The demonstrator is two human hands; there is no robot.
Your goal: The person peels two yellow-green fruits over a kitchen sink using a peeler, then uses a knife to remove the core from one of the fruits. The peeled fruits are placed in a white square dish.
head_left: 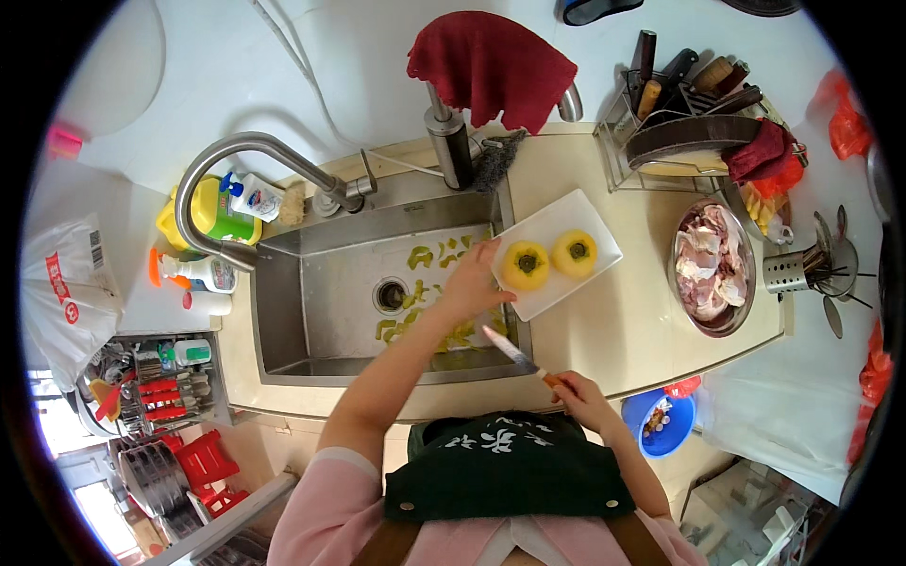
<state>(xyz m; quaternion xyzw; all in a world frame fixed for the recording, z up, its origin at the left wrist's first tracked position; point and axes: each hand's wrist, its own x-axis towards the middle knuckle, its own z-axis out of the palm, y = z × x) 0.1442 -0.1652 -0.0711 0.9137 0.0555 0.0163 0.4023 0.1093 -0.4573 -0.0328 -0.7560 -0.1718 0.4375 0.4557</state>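
My left hand (473,279) grips the left end of a white rectangular plate (559,283), its thumb at the near corner. The plate lies across the sink's right rim and the countertop. Two peeled yellow round fruits (526,264), probably persimmons, sit side by side on it with their dark stem ends up. In my right hand (582,400) is a knife (513,350) with a wooden handle, its blade pointing up-left over the sink's near right corner. Greenish-yellow peelings (417,258) are scattered across the bottom of the stainless steel sink (340,265), mostly right of the drain.
A curved faucet (262,141) arches over the sink's left side, beside detergent bottles (233,219). Behind stands a second tap draped with a red cloth (488,64). To the right are a knife rack (616,156) and a metal bowl of raw meat (711,272). A blue bin (669,431) stands below.
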